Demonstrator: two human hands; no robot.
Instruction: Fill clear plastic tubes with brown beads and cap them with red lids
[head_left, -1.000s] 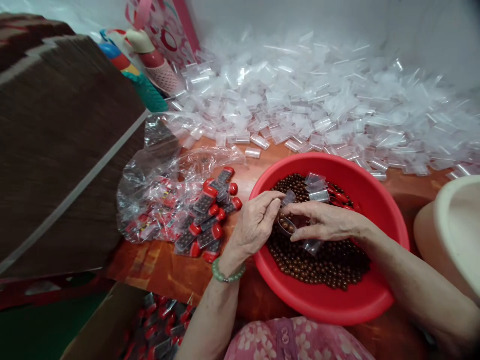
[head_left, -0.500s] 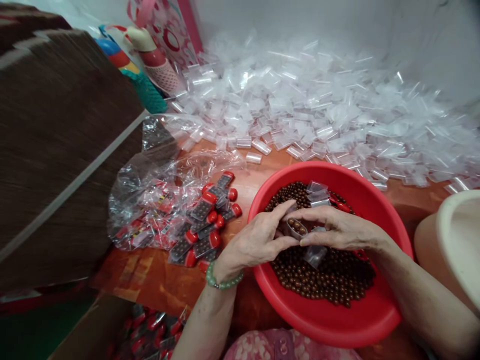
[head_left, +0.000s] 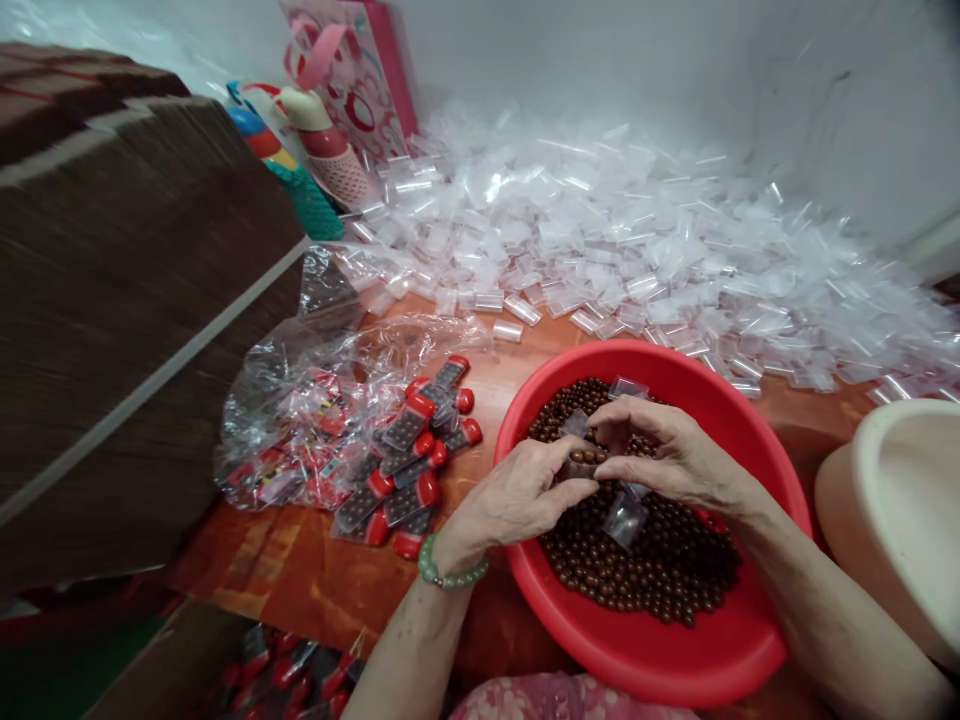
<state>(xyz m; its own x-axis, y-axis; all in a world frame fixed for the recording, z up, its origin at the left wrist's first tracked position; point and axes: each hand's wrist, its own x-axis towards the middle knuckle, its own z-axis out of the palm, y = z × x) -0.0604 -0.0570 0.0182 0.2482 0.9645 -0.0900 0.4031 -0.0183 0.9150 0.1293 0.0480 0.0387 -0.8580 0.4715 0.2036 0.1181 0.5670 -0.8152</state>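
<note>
Over a red basin [head_left: 765, 470], my left hand [head_left: 517, 492] pinches a small clear plastic case [head_left: 579, 468] between thumb and fingers. Its open end faces up, and several shiny brown balls show inside. My right hand [head_left: 667, 455] closes in from the other side, thumb and fingertips at the case's mouth; whether it also holds balls is hidden. Loose brown balls [head_left: 637, 575] cover the basin floor beneath both hands. Among them lie a few clear cases, one [head_left: 625, 518] just below my right hand and another [head_left: 628, 388] behind it.
Filled cases with red caps [head_left: 411, 425] lie left of the basin, beside a clear bag [head_left: 262, 390] of red pieces. Clear sleeves [head_left: 600, 230] are heaped along the wall. A strapped brown stack [head_left: 135, 280] stands left; a cream bucket [head_left: 862, 470] stands right. Bottles [head_left: 330, 150] stand behind.
The case has tipped, so its mouth faces less toward me. My right fingers have shifted higher and curl more over its opening. The whole view has moved slightly.
</note>
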